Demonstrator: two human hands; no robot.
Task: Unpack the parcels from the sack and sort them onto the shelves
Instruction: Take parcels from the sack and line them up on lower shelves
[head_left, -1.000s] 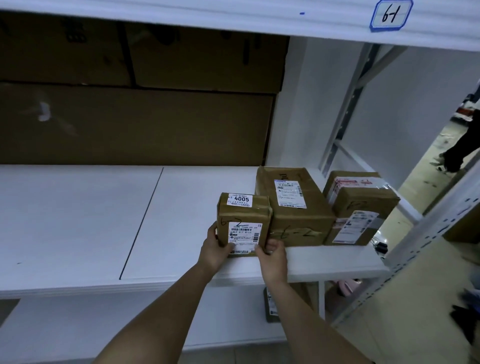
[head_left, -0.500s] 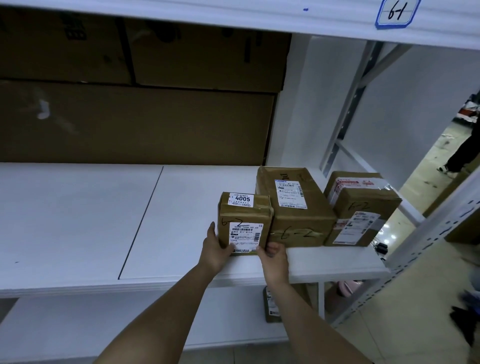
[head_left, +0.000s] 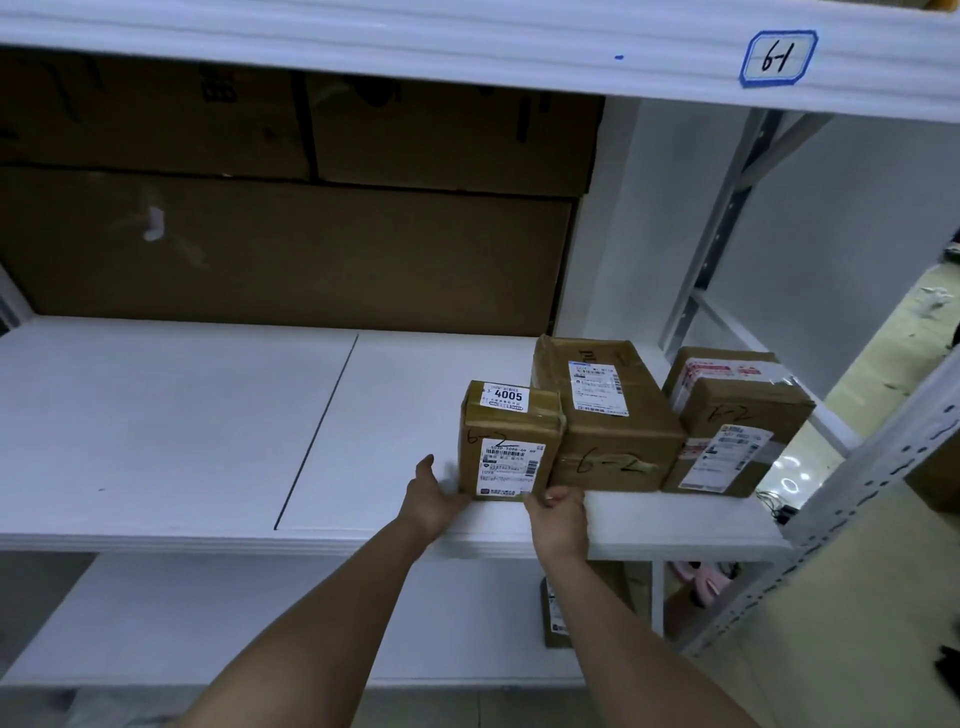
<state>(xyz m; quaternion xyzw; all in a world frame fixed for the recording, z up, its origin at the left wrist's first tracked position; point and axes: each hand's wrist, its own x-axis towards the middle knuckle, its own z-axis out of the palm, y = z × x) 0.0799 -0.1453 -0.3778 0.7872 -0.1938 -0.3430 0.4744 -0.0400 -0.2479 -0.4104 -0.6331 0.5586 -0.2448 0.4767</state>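
A small brown parcel (head_left: 509, 441) with a "4005" sticker and a handwritten "6-2" stands on the white shelf (head_left: 182, 415), pressed against a larger "6-2" parcel (head_left: 602, 415) on its right. A third taped parcel (head_left: 727, 426) stands further right. My left hand (head_left: 434, 499) touches the small parcel's lower left corner, with the thumb raised off the box. At the parcel's lower right corner is my right hand (head_left: 556, 512), its fingers loosely curled and gripping nothing that I can see. The sack is out of view.
Large flat cardboard boxes (head_left: 285, 249) fill the back of the shelf bay. The shelf edge above carries a "6-1" tag (head_left: 777, 57). A perforated metal upright (head_left: 857, 519) stands at the right. On the lower shelf (head_left: 260, 623), another box (head_left: 556, 618) shows behind my right forearm.
Both hands have slid down off the small parcel's front face to its bottom corners. The left thumb has come off the box. The parcel stays in place on the shelf.
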